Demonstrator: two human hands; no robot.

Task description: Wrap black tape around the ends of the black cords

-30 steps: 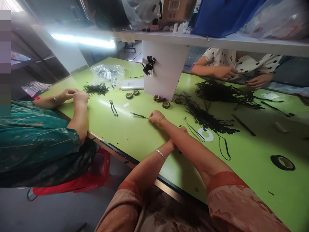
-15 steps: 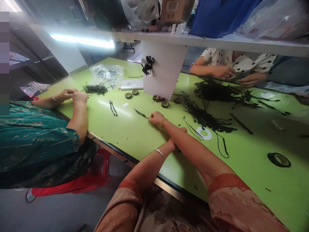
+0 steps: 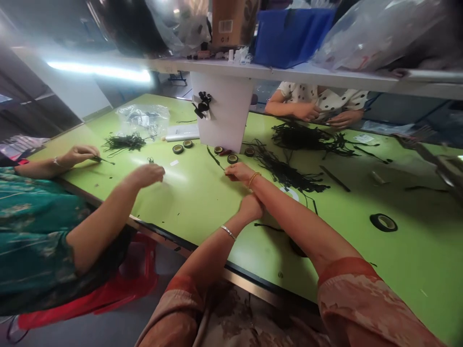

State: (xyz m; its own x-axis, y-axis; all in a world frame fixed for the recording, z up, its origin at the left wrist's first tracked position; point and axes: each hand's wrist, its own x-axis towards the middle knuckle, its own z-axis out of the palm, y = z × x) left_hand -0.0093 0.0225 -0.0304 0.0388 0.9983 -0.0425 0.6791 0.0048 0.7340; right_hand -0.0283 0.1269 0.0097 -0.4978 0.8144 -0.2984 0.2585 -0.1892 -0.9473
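My right hand (image 3: 238,172) reaches across to the left over my other arm, its fingers pinched on a thin black cable (image 3: 216,158). The cable's far end points up and left over the green table. My left hand (image 3: 251,207) is curled just below my right forearm, which hides its fingertips, so what they hold does not show. A black cable end (image 3: 267,225) lies below the left hand, its other end hidden by my right arm. Under that forearm a dark round thing (image 3: 298,248) partly shows. A white ring (image 3: 289,194) lies to the right, partly covered.
Black cable bundles (image 3: 285,168) spread to the right; another bundle (image 3: 125,141) lies left. Tape rolls (image 3: 232,158) sit near the white post (image 3: 222,111); one more tape roll (image 3: 383,222) is at right. Co-workers sit at left and opposite. A loaded shelf (image 3: 282,72) crosses above.
The view has shifted right. The cable in my right hand now points more steeply upward. The left co-worker's hands have come apart, one reaching over the table. A cable end shows below my left hand.
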